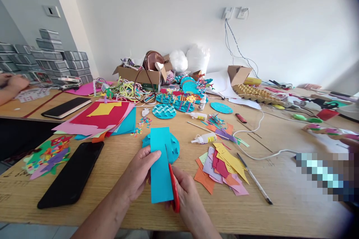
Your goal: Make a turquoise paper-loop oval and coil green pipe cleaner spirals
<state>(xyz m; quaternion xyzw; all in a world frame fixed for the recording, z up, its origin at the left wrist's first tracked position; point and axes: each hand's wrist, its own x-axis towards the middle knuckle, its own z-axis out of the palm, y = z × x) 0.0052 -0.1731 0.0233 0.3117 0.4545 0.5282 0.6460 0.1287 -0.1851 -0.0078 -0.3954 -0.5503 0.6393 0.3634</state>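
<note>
A strip of blue paper (pixel 160 183) stands upright between my two hands over the front of the table. My left hand (pixel 140 170) pinches its left edge, thumb in front and fingers behind. In my right hand (pixel 186 192) are red-handled scissors (pixel 174 190), their blades at the strip's right side and pointing away from me. Just behind the strip lies a round blue craft piece (pixel 175 145) with raised bumps, partly hidden by the paper. To the right is a pile of coloured paper scraps (pixel 223 170).
A black phone (pixel 71 173) and stacked coloured sheets (pixel 92 117) lie left. Glue bottles (pixel 206 138), a white cable (pixel 260 157) and a pen (pixel 254 179) are right. Finished-looking blue craft pieces (pixel 164 111) stand behind. Other people's hands (pixel 15 82) show at both sides.
</note>
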